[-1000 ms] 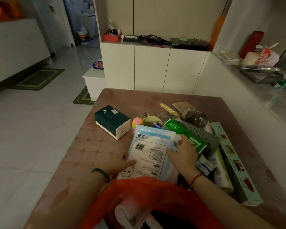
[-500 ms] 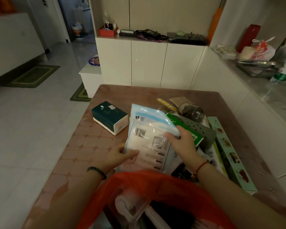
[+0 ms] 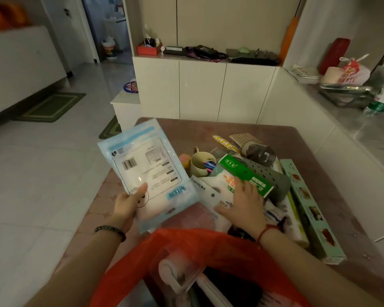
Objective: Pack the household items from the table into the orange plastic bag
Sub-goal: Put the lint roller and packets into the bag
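My left hand [image 3: 126,204] grips the lower edge of a light blue and white flat packet [image 3: 146,171] and holds it up, tilted, above the table's left side. My right hand [image 3: 244,202] lies flat with fingers spread on a white packet [image 3: 211,191] in the pile, just below a green labelled pack [image 3: 244,175]. The orange plastic bag [image 3: 208,251] stands open at the near edge, with a white roll [image 3: 173,273] and dark things inside.
The pile on the brown table [image 3: 186,134] holds a beige mug [image 3: 201,162], a grey perforated mat [image 3: 268,180], a long pale green box [image 3: 308,207], a dark jar [image 3: 259,154] and a yellow wrapped stick [image 3: 225,142]. White cabinets [image 3: 200,89] stand behind; a counter runs along the right.
The blue and white packet has been lifted off the pile and swung left, now held by my left hand alone. My right hand let go and dropped onto the packet beneath.
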A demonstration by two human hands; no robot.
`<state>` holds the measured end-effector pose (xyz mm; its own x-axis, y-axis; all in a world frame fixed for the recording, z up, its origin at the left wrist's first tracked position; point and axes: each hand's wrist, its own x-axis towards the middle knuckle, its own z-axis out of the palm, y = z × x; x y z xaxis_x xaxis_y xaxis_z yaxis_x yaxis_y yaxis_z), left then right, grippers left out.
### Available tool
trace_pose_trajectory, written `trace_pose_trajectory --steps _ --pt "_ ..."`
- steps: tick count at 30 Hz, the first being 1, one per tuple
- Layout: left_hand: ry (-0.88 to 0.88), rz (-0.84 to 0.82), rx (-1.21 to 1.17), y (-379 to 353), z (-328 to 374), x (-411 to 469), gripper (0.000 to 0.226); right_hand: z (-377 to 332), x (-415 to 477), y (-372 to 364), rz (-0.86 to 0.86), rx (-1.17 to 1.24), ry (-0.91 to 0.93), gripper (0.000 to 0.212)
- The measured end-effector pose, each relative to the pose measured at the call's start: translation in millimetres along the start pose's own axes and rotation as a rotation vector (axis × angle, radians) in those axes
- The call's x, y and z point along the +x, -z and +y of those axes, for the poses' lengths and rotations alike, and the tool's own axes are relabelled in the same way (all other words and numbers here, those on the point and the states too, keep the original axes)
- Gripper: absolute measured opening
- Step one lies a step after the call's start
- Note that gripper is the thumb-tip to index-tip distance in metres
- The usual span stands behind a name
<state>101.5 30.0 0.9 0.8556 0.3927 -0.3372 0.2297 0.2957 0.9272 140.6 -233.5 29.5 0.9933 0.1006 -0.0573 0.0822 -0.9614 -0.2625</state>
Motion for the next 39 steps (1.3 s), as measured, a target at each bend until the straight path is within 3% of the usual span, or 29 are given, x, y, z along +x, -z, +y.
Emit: trace_pose_trajectory --steps 3,9,16,19,22,26,28,31,36,39 --pt "0.104 -0.063 0.009 9 -9 0 0.04 -2 2 -19 0.043 -0.155 0.002 0.112" --pt "0.148 -0.072 0.12 9 -27 1 0.038 -6 10 -28 0.108 -0.209 0.022 0.113" --pt "0.182 -0.028 0.193 4 -34 -1 0.035 -11 16 -22 0.106 -0.099 -0.005 0.069" --pt "0.194 0.0 0.218 4 -37 -2 0.037 -12 12 -25 0.239 -0.026 0.147 0.056" --pt "0.186 0.051 0.232 5 -38 -3 0.037 -20 2 -31 0.132 0.05 0.359 0.061" --pt "0.159 0.127 0.232 16 -34 -1 0.036 -29 2 -33 0.004 0.268 0.051 0.094" --pt "0.137 0.133 0.244 26 -29 1 0.035 -33 7 -34 -0.016 0.214 -0.008 0.1" --pt "0.114 0.157 0.228 38 -24 2 0.034 -39 11 -38 -0.038 0.091 -0.044 0.089" --pt "0.083 0.242 0.218 51 -18 -1 0.042 -42 11 -41 -0.119 0.126 -0.054 0.036" --pt "0.038 0.248 0.159 54 -12 -6 0.038 -48 5 -50 0.019 -0.02 0.013 0.062"
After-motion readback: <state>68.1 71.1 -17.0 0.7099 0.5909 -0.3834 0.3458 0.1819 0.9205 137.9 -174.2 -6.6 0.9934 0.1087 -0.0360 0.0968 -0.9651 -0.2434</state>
